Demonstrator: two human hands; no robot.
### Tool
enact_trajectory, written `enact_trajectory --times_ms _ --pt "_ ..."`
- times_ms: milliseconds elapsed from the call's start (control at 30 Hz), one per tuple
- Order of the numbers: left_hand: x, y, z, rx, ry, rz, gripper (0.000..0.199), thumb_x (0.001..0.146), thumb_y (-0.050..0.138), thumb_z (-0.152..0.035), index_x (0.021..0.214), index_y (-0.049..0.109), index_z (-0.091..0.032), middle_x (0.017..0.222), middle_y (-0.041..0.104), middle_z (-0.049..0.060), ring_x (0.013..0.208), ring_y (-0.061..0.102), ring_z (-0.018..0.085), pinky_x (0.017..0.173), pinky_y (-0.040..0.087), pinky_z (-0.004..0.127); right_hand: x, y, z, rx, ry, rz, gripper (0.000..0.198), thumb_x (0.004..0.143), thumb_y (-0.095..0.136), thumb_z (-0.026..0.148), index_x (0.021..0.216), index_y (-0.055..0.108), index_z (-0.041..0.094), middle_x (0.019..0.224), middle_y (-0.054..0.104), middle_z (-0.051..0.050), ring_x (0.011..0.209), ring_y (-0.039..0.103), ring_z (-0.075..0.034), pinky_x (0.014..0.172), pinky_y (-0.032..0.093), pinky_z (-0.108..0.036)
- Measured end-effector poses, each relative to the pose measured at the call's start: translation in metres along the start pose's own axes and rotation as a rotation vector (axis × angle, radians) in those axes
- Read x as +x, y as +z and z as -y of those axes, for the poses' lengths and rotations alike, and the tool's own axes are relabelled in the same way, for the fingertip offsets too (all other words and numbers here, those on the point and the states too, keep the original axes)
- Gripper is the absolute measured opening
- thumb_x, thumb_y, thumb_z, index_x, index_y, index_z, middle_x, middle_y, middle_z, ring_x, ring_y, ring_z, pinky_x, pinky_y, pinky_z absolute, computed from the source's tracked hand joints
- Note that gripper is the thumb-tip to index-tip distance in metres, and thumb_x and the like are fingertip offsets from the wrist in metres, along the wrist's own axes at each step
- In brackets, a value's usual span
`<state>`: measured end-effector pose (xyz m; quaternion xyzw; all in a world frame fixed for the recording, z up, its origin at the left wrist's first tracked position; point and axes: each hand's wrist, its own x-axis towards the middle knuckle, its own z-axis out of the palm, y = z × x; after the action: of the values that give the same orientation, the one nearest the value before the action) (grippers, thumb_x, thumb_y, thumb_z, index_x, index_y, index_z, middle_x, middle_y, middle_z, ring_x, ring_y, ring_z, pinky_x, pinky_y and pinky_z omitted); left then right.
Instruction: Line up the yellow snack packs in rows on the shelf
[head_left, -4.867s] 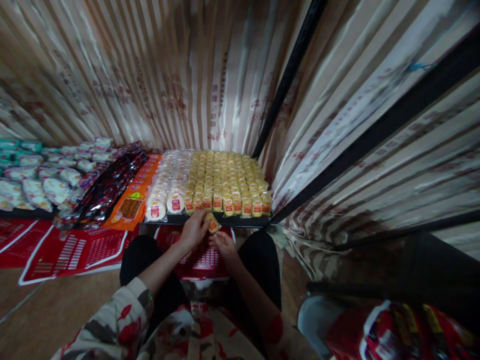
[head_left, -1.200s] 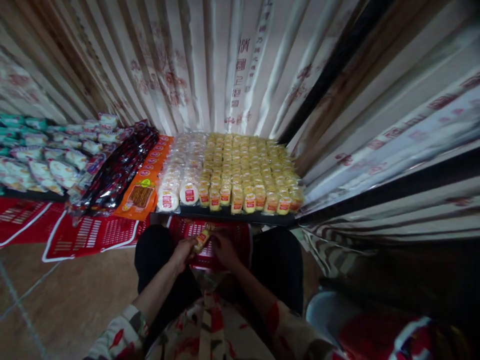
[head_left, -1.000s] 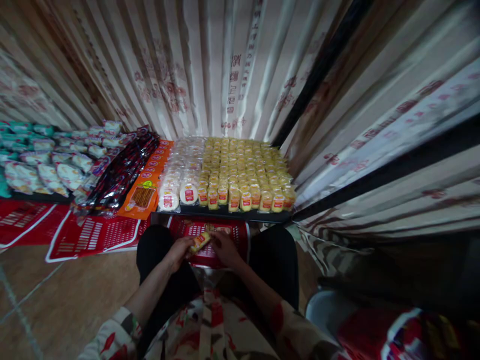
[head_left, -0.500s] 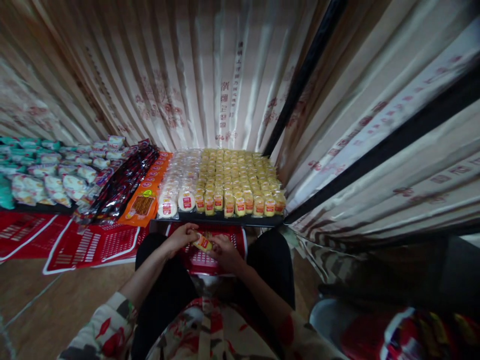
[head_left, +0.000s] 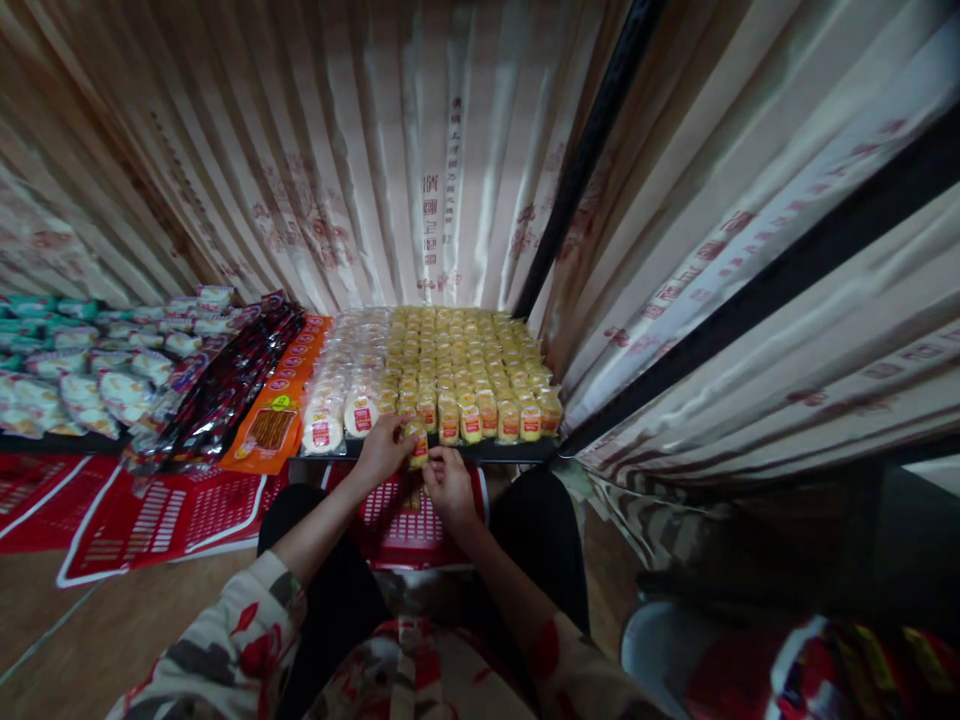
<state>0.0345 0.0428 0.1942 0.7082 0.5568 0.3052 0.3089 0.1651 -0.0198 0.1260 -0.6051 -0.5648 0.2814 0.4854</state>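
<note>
Packet (head_left: 418, 448) in yellow wrap, pinched between thumb and fingers of the left hand (head_left: 384, 450); the right hand (head_left: 451, 488), half curled, has its fingertips near the lower edge, whether touching I cannot tell; yellow packets in rows (head_left: 476, 365) stand just beyond both hands, white round packets (head_left: 349, 360) to their left; a red basket (head_left: 401, 540) sits beneath the hands.

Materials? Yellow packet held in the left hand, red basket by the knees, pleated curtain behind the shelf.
Yellow packet: probably clear, slightly shiny plastic film, with yellow contents showing through and a red print or label.
Red basket: likely moulded plastic; uniform red with regular slots.
Curtain: looks like thin woven fabric, soft folds with a satiny sheen and printed motifs; exact fibre unclear.
</note>
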Motion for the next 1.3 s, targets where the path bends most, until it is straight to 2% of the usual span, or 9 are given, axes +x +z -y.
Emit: enact_trajectory --times_ms 100,367,633,867,1067,1300 --pt "0.007 0.003 -0.001 0.076 0.052 -0.031 0.029 0.073 0.062 -0.019 0.101 0.061 -0.015 0.087 0.057 0.004 0.081 0.054 0.015 0.078 0.045 0.031 0.006 0.0 -0.002 -0.029 -0.011 0.003 0.021 0.081 0.045 0.02 0.099 0.055 0.018 0.098 0.055 -0.008 0.075 0.061 -0.015 0.07 0.055 -0.032" --pt "0.008 0.018 -0.004 0.174 0.17 -0.02 0.031 0.082 0.052 -0.019 0.113 0.054 -0.016 0.094 0.057 0.007 0.087 0.055 0.019 0.083 0.046 0.036 0.009 -0.002 -0.012 0.028 -0.008 -0.034 0.024 0.082 0.043 0.019 0.101 0.056 0.017 0.1 0.057 -0.011 0.085 0.062 -0.018 0.08 0.054 -0.035" --pt "0.003 0.035 -0.001 0.278 0.235 -0.145 0.04 0.087 0.041 -0.016 0.126 0.039 -0.017 0.111 0.048 0.012 0.101 0.052 0.021 0.088 0.046 0.038 0.007 -0.001 -0.013 0.047 -0.011 -0.066 0.024 0.081 0.042 0.014 0.099 0.055 0.019 0.097 0.057 -0.01 0.087 0.061 -0.019 0.082 0.053 -0.036" --pt "-0.011 0.046 0.011 0.331 0.257 -0.231 0.038 0.087 0.043 -0.018 0.125 0.043 -0.016 0.108 0.045 0.012 0.102 0.05 0.021 0.086 0.048 0.035 0.004 -0.001 -0.009 0.047 -0.013 -0.076 0.028 0.079 0.037 0.011 0.1 0.056 0.016 0.101 0.054 -0.011 0.086 0.061 -0.016 0.083 0.053 -0.033" --pt "-0.025 0.06 0.026 0.336 0.281 -0.174 0.034 0.09 0.041 -0.023 0.123 0.044 -0.019 0.11 0.048 0.011 0.099 0.055 0.02 0.082 0.051 0.035 0.007 -0.013 -0.004 -0.056 -0.075 -0.108 0.034 0.081 0.037 0.014 0.11 0.054 0.019 0.107 0.053 -0.011 0.091 0.057 -0.018 0.086 0.049 -0.036" --pt "-0.018 0.077 0.033 0.291 0.314 -0.14 0.031 0.091 0.037 -0.022 0.121 0.044 -0.017 0.112 0.05 0.012 0.104 0.055 0.02 0.084 0.051 0.034 0.015 -0.017 -0.009 -0.15 -0.095 -0.08 0.045 0.085 0.032 0.016 0.127 0.048 0.017 0.112 0.048 -0.013 0.091 0.057 -0.018 0.086 0.048 -0.036"
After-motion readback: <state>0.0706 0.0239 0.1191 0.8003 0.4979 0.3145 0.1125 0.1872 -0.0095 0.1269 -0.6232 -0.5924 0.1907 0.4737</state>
